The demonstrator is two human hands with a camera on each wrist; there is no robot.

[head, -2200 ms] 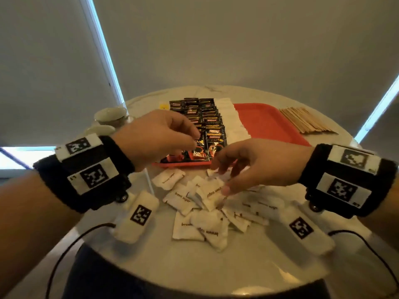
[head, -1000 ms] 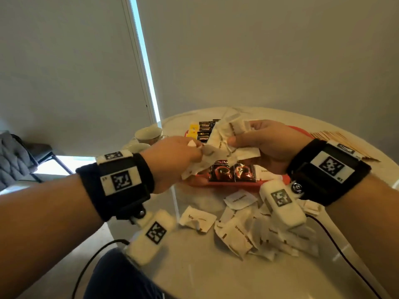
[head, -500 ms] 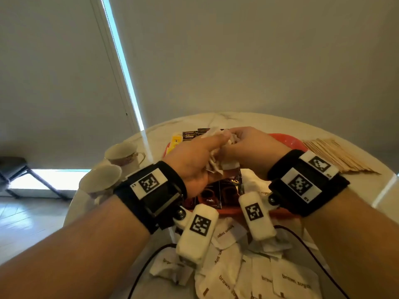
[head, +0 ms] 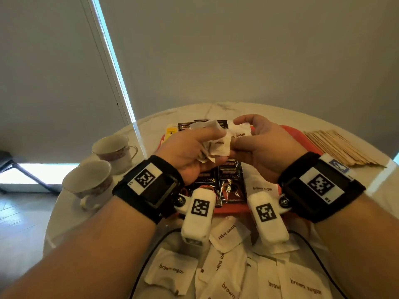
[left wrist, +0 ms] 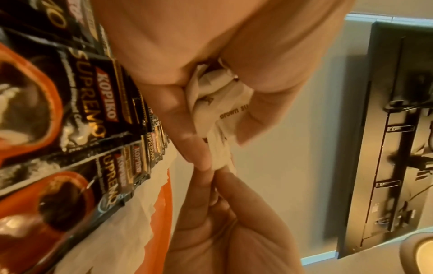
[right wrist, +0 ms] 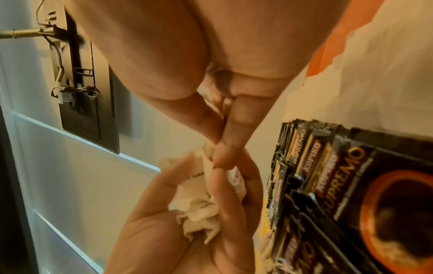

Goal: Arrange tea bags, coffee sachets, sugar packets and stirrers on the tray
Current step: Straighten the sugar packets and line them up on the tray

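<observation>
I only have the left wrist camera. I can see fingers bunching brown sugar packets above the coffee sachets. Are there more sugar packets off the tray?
Observer: Yes. Besides the held sugar packets, the head view shows loose sugar packets scattered on the table, on the person's side of the tray.
Operator: Where are the stirrers?
Observer: The stirrers lie in a pile on the table, to the right of the tray and not on it.
Operator: Anything on the other side?
Observer: A cup and a second cup stand on the table to the left of the tray.
</observation>
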